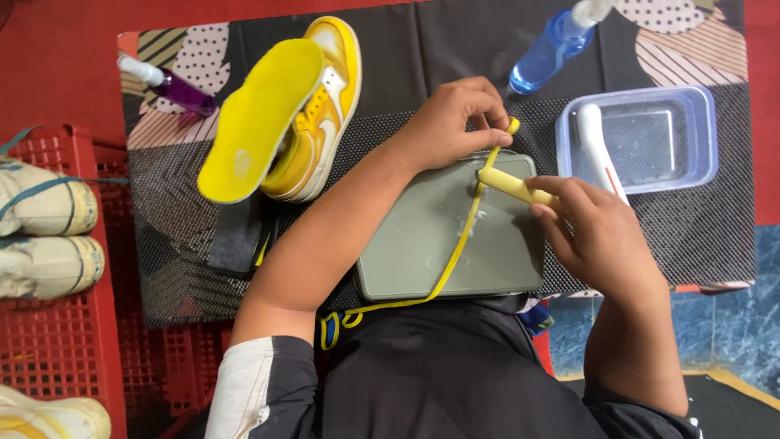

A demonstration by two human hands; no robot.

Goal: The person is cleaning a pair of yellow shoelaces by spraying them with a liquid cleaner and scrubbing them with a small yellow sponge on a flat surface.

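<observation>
The left hand [455, 118] pinches a yellow shoelace [455, 254] near its top end, fingers closed tight on it at the far edge of a grey board [422, 252]. The lace runs from that grip down across the board in a long slant, then trails off the near edge and loops on the dark clothing in the person's lap. The right hand [597, 236] is closed around a pale yellow brush [508, 184], whose front end rests on the lace just below the left fingers. A little white foam shows on the board beside the lace.

The board lies on a dark patterned mat [699, 236]. To the left of the hands a yellow and white sneaker [325, 122] lies on its side, with a yellow insole [256, 118] leaning against it. A small purple spray bottle [175, 85] lies beyond the insole. A blue spray bottle [552, 45] sits at the far edge of the mat, near the left hand. To the right stands a clear plastic tub [691, 130] of water with a white brush [600, 146] lying in it. At the far left, pale shoes [49, 236] sit in a red crate [106, 341].
</observation>
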